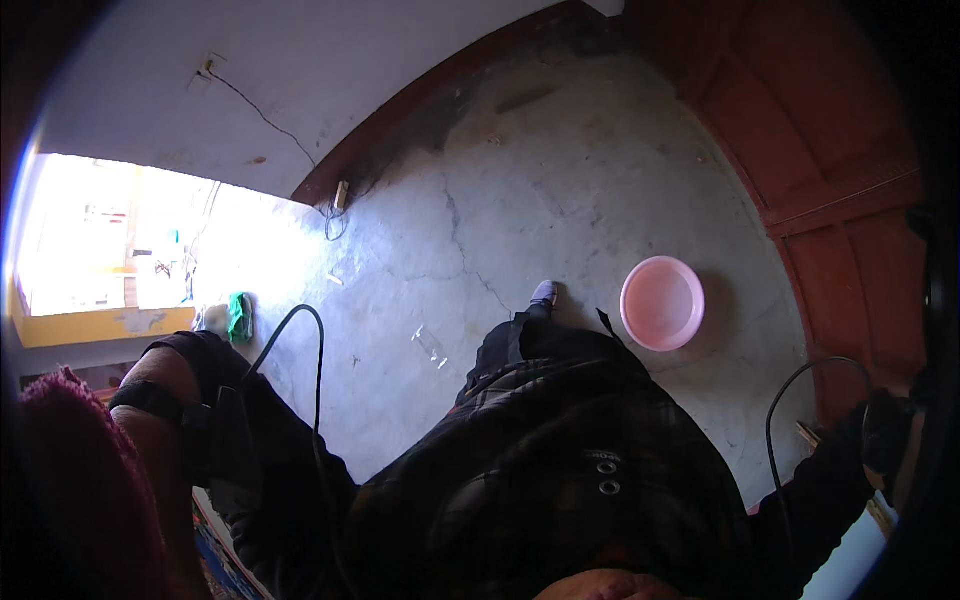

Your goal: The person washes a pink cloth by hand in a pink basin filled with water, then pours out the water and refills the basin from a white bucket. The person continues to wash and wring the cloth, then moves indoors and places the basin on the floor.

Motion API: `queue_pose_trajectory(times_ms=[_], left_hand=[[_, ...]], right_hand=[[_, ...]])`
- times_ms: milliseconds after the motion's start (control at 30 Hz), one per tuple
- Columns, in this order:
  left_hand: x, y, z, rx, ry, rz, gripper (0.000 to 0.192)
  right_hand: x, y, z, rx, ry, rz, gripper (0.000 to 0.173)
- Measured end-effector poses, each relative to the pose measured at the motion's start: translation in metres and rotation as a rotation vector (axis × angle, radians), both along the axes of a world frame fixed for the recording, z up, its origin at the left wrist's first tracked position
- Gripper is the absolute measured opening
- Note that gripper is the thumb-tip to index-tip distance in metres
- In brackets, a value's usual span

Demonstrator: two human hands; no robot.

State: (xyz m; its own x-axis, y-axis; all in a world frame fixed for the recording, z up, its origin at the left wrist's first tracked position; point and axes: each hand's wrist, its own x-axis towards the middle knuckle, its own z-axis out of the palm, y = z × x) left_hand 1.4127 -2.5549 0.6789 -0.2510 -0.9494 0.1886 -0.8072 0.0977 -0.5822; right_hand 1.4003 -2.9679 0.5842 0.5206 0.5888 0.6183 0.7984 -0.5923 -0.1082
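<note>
Neither of my hands shows. On the left, my bent bare forearm wears a black strap and runs down towards the lower edge, its hand out of view. A fuzzy maroon cloth [82, 465] lies along the outer side of that forearm; what holds it is hidden. My right arm, in a dark sleeve with a black band, is bent at the far right and fades into the dark rim. Before me on the grey concrete floor stands a round pink plastic basin [663, 304], with nothing clearly seen inside. My foot, in a light shoe [545, 293], is on the floor left of it.
Reddish-brown panelled furniture or doors [847, 247] border the right. A cable runs from a wall socket [212, 66] to a white power strip [342, 196] by the corner. A clear plastic piece [429, 347] and a green cloth-like item [240, 317] lie on the floor near a bright opening.
</note>
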Motion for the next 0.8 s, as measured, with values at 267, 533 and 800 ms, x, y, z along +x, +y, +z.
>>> queue_pose_trajectory(times_ms=[267, 533, 800], left_hand=[[0.002, 0.007, -0.012, -0.070, -0.016, -0.022, 0.015], [0.027, 0.019, -0.021, -0.141, -0.036, -0.050, 0.016], [0.096, 0.014, -0.004, -0.334, -0.057, 0.092, 0.017]], right_hand=[[-0.015, 0.000, -0.011, 0.045, 0.007, -0.178, 0.041], [-0.026, -0.002, -0.040, 0.107, 0.025, -0.343, 0.042], [-0.010, -0.005, -0.066, 0.251, 0.122, -0.474, 0.043]])
